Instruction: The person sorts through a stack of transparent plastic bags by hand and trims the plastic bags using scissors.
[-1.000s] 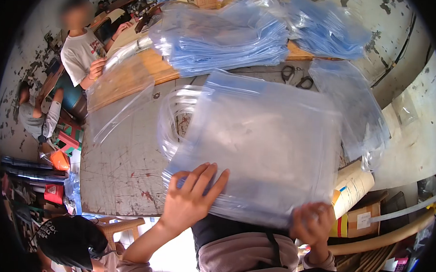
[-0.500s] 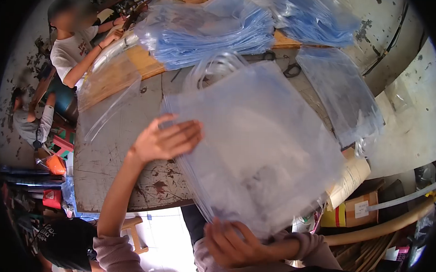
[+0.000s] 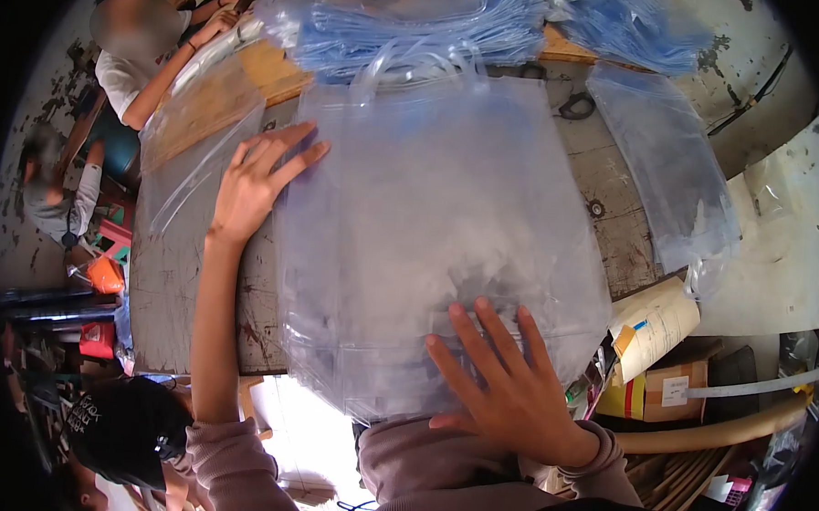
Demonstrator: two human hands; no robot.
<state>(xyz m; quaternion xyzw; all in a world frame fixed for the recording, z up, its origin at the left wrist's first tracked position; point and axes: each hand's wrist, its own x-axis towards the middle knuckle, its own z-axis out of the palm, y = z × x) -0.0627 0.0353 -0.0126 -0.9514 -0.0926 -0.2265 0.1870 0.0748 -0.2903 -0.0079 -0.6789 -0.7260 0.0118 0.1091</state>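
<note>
Head view: looking down on clear bags (image 3: 421, 192), layered and lying flat on the table (image 3: 185, 278), near end reaching past the table's near edge toward the wearer's lap.
Long axis: running near to far, roughly straight away from the wearer.
Handles (image 3: 368, 76): at the far end, loops pointing away toward the blue pile (image 3: 382, 49); overlapping it in view, contact impossible to tell.
Left hand (image 3: 259, 176): loosely open, fingers partly bent, fingertips at the left edge near the far left corner; whether pinching, cannot tell.
Right hand (image 3: 506, 388): open, fingers spread, palm down over the near right part, gripping nothing.
Scissors (image 3: 578, 106): just beside the far right corner, partly visible.
Film (image 3: 665, 166): lying right of the bags, apart from them, slanting toward the paper roll (image 3: 658, 326).
</note>
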